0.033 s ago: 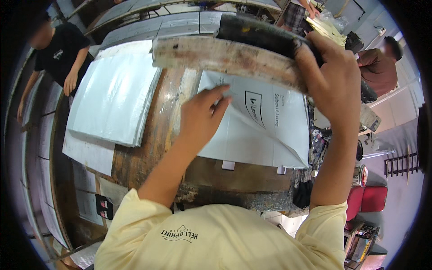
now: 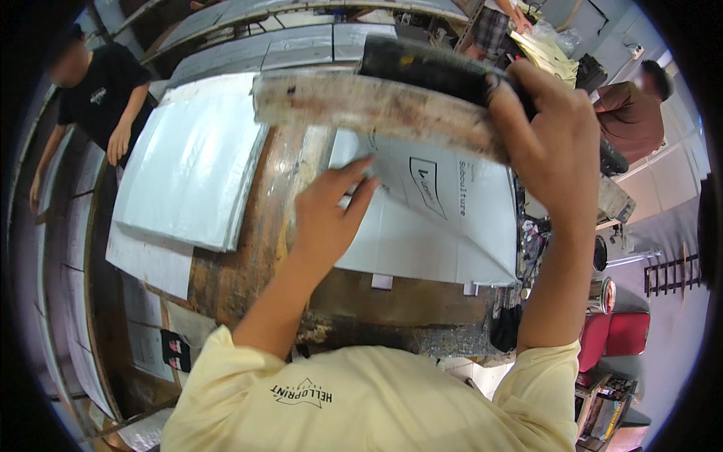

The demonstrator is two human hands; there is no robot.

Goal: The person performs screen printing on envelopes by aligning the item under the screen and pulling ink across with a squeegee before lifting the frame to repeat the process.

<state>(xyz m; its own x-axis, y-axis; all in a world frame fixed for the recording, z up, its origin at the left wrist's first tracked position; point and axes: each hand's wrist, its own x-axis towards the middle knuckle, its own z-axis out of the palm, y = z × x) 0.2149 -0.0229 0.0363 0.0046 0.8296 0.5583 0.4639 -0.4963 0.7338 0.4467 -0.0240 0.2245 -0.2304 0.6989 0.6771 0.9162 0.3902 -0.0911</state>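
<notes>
On the stained wooden table (image 2: 260,173) lies a white printed sheet (image 2: 482,226) with black lettering and a boxed logo. A crease runs across it, and its left part looks lifted. My left hand (image 2: 331,203) pinches the sheet near its left side between thumb and fingers. Raised above the sheet's far edge is a stained wooden frame (image 2: 376,105), probably a printing screen seen edge-on. Behind its front bar sits a black block-shaped piece (image 2: 422,68). My right hand (image 2: 546,128) is closed round the right end of the frame, its fingertips partly hidden.
A thick stack of white sheets (image 2: 188,166) is at the left. Beyond it stands a person in a black shirt (image 2: 102,98); another in brown (image 2: 636,124) is at the right. Racks (image 2: 56,264) line the left side. A red chair (image 2: 627,334) stands lower right.
My left hand has moved slightly left and down with the sheet, whose crease has shifted. The raised frame and my right hand have shifted slightly.
</notes>
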